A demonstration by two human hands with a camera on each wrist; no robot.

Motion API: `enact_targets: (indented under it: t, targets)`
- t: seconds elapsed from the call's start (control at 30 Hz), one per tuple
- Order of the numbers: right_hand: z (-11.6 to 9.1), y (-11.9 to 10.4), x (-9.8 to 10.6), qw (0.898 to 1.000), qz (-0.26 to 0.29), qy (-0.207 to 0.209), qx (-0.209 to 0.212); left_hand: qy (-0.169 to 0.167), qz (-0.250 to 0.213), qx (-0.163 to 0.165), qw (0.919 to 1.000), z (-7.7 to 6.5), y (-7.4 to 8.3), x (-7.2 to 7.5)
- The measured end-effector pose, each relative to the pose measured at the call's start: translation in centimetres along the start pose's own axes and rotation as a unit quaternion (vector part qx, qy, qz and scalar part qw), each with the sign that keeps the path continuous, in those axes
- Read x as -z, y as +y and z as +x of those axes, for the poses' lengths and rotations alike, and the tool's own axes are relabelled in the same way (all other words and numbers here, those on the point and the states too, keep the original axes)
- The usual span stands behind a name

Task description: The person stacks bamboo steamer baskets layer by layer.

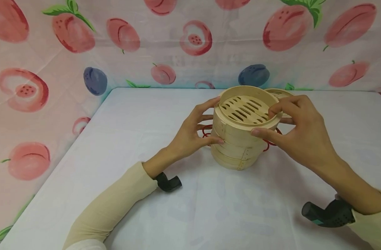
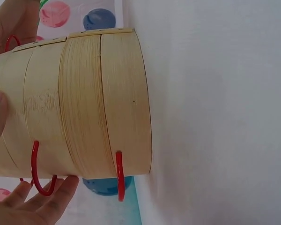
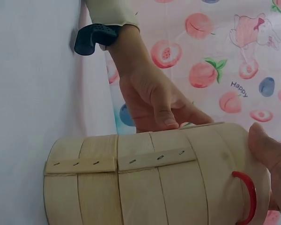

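A stacked bamboo steamer [image 1: 232, 147] stands upright on the table, its tiers one on another. The top is uncovered, so the slatted bottom [image 1: 240, 104] of the upper tier shows. Around the near left side my left hand [image 1: 190, 133] holds the stack, thumb in front and fingers spread behind. My right hand [image 1: 303, 128] pinches the top rim at the right, thumb on the outer wall and fingertips over the inside. Red loop handles [image 2: 120, 176] hang from the tiers' sides. In the right wrist view, staples fasten the overlapping bands of the steamer [image 3: 145, 187].
Behind the steamer at the right lies another round bamboo piece [image 1: 279, 92], mostly hidden by the stack and my right hand. A white cloth covers the table [image 1: 177, 208]. A fruit-patterned curtain [image 1: 165, 38] hangs along the back and left edges.
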State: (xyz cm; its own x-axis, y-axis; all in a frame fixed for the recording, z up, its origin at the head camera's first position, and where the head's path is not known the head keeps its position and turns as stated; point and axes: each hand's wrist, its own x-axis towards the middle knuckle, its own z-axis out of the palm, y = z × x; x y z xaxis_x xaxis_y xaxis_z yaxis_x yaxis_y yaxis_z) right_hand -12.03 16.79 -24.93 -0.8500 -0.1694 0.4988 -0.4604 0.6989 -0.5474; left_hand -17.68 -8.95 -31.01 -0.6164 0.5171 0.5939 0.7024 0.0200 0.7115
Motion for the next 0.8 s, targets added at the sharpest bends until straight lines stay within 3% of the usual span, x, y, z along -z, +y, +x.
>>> enact_targets:
  t: [0.2, 0.43, 0.8]
  targets:
    - [-0.4, 1.0, -0.3, 0.998, 0.056, -0.022, 0.031, -0.013, 0.009, -0.005, 0.9999, 0.1, 0.0, 0.1]
    - [-1.2, 2.5, -1.4, 0.986, 0.145, -0.067, 0.041, -0.005, 0.004, -0.001, 1.0, -0.1, -0.1, 0.0]
    - [-1.2, 3.8, -1.6, 0.984, 0.157, -0.038, 0.069, 0.001, 0.005, 0.005, 1.0, -0.2, 0.0, -0.2]
